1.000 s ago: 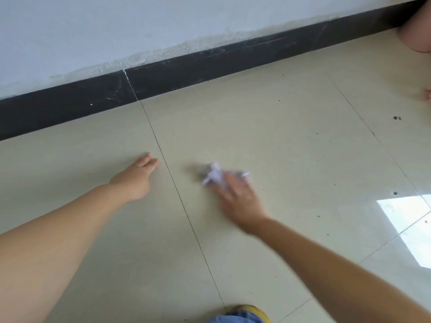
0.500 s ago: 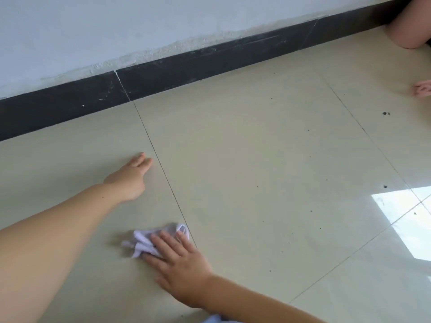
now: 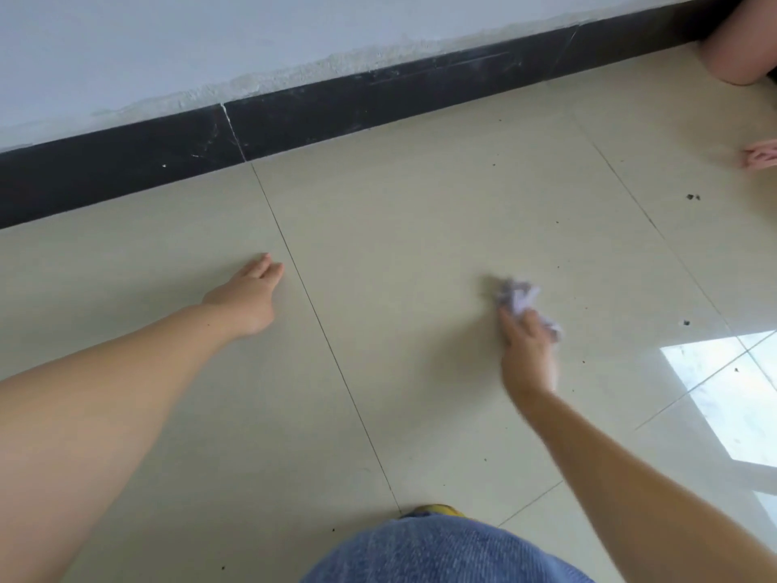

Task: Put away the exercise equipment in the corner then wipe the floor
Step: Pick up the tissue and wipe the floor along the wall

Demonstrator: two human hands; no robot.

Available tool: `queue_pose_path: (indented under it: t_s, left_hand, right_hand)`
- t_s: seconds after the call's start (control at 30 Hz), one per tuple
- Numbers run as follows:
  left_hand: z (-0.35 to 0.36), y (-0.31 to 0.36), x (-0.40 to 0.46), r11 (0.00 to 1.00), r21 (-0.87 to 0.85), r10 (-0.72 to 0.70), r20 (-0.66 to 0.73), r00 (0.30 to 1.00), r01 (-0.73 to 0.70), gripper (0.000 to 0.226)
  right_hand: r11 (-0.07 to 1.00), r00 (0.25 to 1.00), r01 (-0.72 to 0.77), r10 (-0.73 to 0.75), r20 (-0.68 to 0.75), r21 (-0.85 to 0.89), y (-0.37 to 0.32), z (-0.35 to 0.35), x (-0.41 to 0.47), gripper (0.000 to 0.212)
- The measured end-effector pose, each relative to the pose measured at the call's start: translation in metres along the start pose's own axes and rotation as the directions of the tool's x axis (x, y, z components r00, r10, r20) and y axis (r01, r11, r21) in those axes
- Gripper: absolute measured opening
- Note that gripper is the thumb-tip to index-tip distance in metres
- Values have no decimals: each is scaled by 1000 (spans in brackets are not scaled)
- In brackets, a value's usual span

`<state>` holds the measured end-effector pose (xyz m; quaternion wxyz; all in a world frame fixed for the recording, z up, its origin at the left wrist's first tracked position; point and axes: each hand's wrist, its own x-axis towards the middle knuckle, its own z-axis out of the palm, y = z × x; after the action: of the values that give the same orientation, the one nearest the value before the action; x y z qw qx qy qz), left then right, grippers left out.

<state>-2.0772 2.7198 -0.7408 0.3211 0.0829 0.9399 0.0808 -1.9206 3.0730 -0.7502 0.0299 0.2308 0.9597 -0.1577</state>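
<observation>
Two hands are down on the floor w/ our arms stretched fwd. Our left hand lies flat on the beige tile, fingers straight and together, just left of a grout line running toward the wall. Our right hand is blurred; it presses a crumpled white cloth against the tile, well right of that line. The cloth bunches out ahead of the fingers and a bit shows at the hand's right side, but whether the fingers curl round it or just press on it we can't tell thru the blur. Dark specks dot the floor to the right, near a bright window reflection. A black baseboard runs along the foot of a pale wall. At bottom centre we see our denim-covered knee. Top right, part of another person's limb and fingers at the edge.
</observation>
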Motion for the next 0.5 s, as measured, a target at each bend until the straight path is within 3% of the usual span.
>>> queue_pose_path:
  t_s: [0.07, 0.17, 0.23, 0.3, 0.33, 0.37, 0.43, 0.5]
  left_hand:
    - [-1, -3, -1, 1000, -13, 10, 7, 1000, -10, 70]
    - [-1, -12, -7, 999, -22, 41, 1, 999, -41, 65]
    - [1, -22, -12, 997, -20, 77, -21, 997, -77, 62]
    - [3, -33, -18, 993, -6, 118, -62, 991, -118, 59]
    - [5, -38, -22, 989, -1, 145, -83, 986, -146, 58]
    - [6, -41, -26, 986, 4, 168, -102, 981, -168, 56]
    - [7, -45, -32, 981, 30, 196, -141, 970, -194, 55]
    - [8, -48, -36, 973, 66, 230, -182, 956, -222, 55]
  right_hand:
    - [947, 947, 320, -321, 9, 34, -50, 30, -35, 84]
    - [673, 674, 731, -738, 34, 116, -129, 65, -94, 64]
    - [494, 483, 864, -868, 112, 103, -159, 76, -113, 55]
    - [379, 368, 924, -919, 142, 59, -159, 75, -101, 55]
    - [365, 358, 931, -923, 141, 23, -151, 71, -87, 55]
    - [397, 396, 918, -909, 132, -18, -139, 65, -71, 55]
    - [578, 586, 810, -806, 87, -98, -108, 50, -31, 66]
    - [826, 835, 550, -546, 65, -124, -75, 29, 9, 81]
